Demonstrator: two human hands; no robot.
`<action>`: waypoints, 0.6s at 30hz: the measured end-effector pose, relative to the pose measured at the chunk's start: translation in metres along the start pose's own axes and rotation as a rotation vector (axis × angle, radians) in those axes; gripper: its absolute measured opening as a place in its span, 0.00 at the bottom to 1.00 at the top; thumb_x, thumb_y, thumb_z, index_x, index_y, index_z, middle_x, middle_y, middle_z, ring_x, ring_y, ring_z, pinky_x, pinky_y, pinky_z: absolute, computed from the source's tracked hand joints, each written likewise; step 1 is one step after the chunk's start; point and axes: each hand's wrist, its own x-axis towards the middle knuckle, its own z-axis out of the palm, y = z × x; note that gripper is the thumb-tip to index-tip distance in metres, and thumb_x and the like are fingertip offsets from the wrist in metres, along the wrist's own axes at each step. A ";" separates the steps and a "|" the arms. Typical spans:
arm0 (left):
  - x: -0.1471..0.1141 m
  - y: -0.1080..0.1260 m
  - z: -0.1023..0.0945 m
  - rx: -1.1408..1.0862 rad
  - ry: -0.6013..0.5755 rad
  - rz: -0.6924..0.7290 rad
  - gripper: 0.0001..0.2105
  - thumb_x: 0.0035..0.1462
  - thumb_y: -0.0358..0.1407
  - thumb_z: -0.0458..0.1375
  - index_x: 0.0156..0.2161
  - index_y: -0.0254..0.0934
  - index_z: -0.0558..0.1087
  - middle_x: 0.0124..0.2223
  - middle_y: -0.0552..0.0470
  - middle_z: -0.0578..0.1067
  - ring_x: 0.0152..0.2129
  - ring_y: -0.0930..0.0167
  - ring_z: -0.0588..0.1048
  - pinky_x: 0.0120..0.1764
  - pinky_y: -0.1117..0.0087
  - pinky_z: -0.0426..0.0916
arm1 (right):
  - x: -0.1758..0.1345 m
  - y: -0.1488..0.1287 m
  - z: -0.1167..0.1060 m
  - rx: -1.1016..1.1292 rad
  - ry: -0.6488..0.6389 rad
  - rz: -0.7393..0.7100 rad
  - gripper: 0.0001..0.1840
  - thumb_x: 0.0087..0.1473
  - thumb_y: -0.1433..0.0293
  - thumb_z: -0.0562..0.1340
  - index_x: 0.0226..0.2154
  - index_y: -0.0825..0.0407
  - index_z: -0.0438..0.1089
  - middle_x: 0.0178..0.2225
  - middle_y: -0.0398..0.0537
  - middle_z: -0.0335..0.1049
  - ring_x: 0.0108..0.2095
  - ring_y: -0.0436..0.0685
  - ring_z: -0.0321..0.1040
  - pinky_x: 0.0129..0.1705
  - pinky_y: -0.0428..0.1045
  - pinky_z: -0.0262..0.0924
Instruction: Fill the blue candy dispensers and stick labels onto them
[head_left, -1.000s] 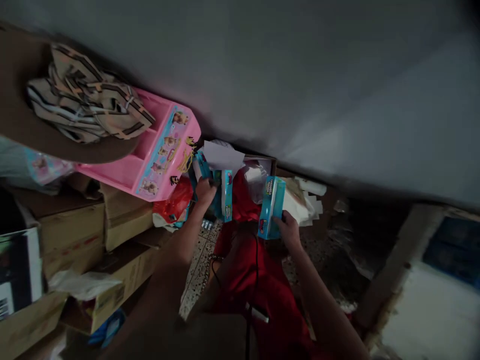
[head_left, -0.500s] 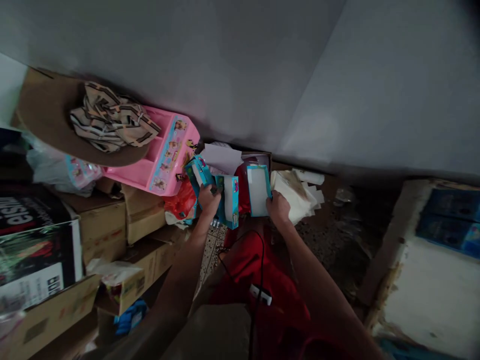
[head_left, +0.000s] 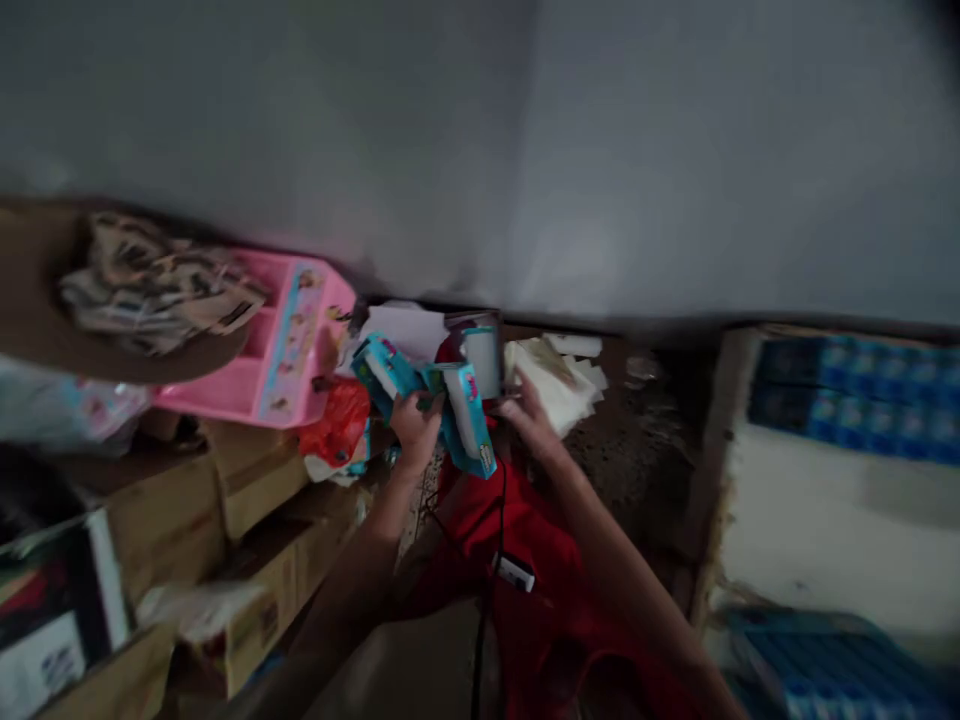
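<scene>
My left hand (head_left: 416,432) is closed on two small teal cardboard boxes with white panels. One teal box (head_left: 471,420) leans to the right of the fingers, and the other teal box (head_left: 386,368) tilts up to the left. My right hand (head_left: 531,408) has its fingers apart, with nothing visible in them. Just past it, a third teal-edged box (head_left: 480,352) stands in a dark open carton (head_left: 496,322), its lower part hidden. White papers (head_left: 555,380) lie beside my right fingers. Motion blurs the view somewhat.
A pink tray (head_left: 247,365) with a brown cap and striped cloth (head_left: 157,280) sits at left, beside a red plastic bag (head_left: 336,425). Cardboard boxes (head_left: 262,480) are stacked below. A worn white cabinet (head_left: 810,530) with blue packs stands at right. A wall rises behind.
My right hand has let go of the third teal box, which is now farther back in the carton. My left hand keeps its two boxes. The view has swung to the right.
</scene>
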 end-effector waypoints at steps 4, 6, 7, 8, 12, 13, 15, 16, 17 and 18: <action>-0.018 0.069 0.004 0.052 -0.181 0.180 0.21 0.55 0.52 0.61 0.40 0.34 0.81 0.37 0.41 0.78 0.37 0.57 0.75 0.42 0.61 0.68 | -0.060 -0.031 -0.002 -0.154 0.159 0.093 0.62 0.44 0.61 0.74 0.74 0.50 0.45 0.62 0.59 0.68 0.57 0.68 0.71 0.58 0.59 0.66; -0.030 0.117 0.020 0.083 -0.216 0.348 0.24 0.56 0.56 0.60 0.41 0.34 0.81 0.35 0.41 0.78 0.34 0.57 0.74 0.37 0.62 0.67 | -0.078 -0.037 -0.031 -0.187 0.332 0.103 0.50 0.49 0.67 0.68 0.71 0.48 0.51 0.58 0.55 0.72 0.54 0.66 0.73 0.55 0.57 0.68; -0.041 0.146 0.030 0.084 -0.219 0.462 0.25 0.56 0.56 0.60 0.40 0.34 0.81 0.35 0.41 0.77 0.33 0.58 0.73 0.36 0.63 0.66 | -0.091 -0.037 -0.053 -0.173 0.425 0.101 0.46 0.49 0.68 0.66 0.69 0.48 0.54 0.54 0.53 0.74 0.51 0.64 0.74 0.52 0.55 0.69; -0.058 0.176 0.041 0.081 -0.232 0.583 0.24 0.57 0.56 0.59 0.39 0.35 0.81 0.33 0.42 0.76 0.32 0.58 0.73 0.35 0.63 0.66 | -0.108 -0.034 -0.077 -0.143 0.524 0.093 0.41 0.50 0.68 0.64 0.66 0.48 0.57 0.51 0.51 0.76 0.47 0.62 0.75 0.49 0.54 0.70; -0.180 0.291 0.076 0.072 -0.387 1.080 0.18 0.60 0.50 0.61 0.37 0.36 0.81 0.31 0.44 0.75 0.31 0.60 0.73 0.35 0.65 0.66 | -0.213 -0.004 -0.162 0.030 1.001 0.090 0.26 0.51 0.64 0.61 0.53 0.49 0.63 0.39 0.45 0.75 0.37 0.57 0.71 0.40 0.50 0.69; -0.218 0.318 0.085 0.073 -0.433 1.188 0.15 0.61 0.47 0.61 0.37 0.36 0.81 0.33 0.43 0.76 0.33 0.61 0.74 0.36 0.65 0.66 | -0.241 0.006 -0.179 0.075 1.113 0.087 0.24 0.51 0.63 0.61 0.51 0.49 0.63 0.39 0.45 0.74 0.37 0.57 0.70 0.40 0.50 0.69; -0.294 0.368 0.108 0.105 -0.515 1.385 0.09 0.63 0.40 0.61 0.37 0.37 0.80 0.37 0.42 0.77 0.37 0.61 0.76 0.39 0.66 0.68 | -0.286 0.029 -0.214 0.167 1.300 0.078 0.24 0.51 0.62 0.62 0.50 0.49 0.63 0.41 0.47 0.74 0.39 0.58 0.70 0.42 0.51 0.69; -0.329 0.393 0.123 0.135 -0.558 1.477 0.07 0.63 0.38 0.61 0.37 0.37 0.80 0.40 0.42 0.77 0.39 0.61 0.77 0.40 0.67 0.69 | -0.303 0.040 -0.235 0.210 1.379 0.076 0.25 0.50 0.62 0.62 0.51 0.50 0.62 0.44 0.49 0.73 0.41 0.59 0.71 0.44 0.51 0.70; -0.362 0.417 0.140 0.173 -0.603 1.561 0.06 0.64 0.36 0.61 0.38 0.37 0.79 0.43 0.42 0.77 0.41 0.62 0.78 0.41 0.67 0.69 | -0.317 0.051 -0.259 0.245 1.446 0.082 0.26 0.49 0.61 0.62 0.51 0.50 0.62 0.45 0.51 0.73 0.43 0.59 0.71 0.46 0.52 0.70; -0.393 0.441 0.159 0.219 -0.645 1.630 0.06 0.65 0.35 0.59 0.41 0.38 0.79 0.46 0.42 0.77 0.42 0.62 0.78 0.42 0.67 0.70 | -0.328 0.061 -0.287 0.266 1.503 0.100 0.27 0.48 0.61 0.62 0.51 0.50 0.62 0.46 0.52 0.73 0.44 0.60 0.71 0.47 0.53 0.69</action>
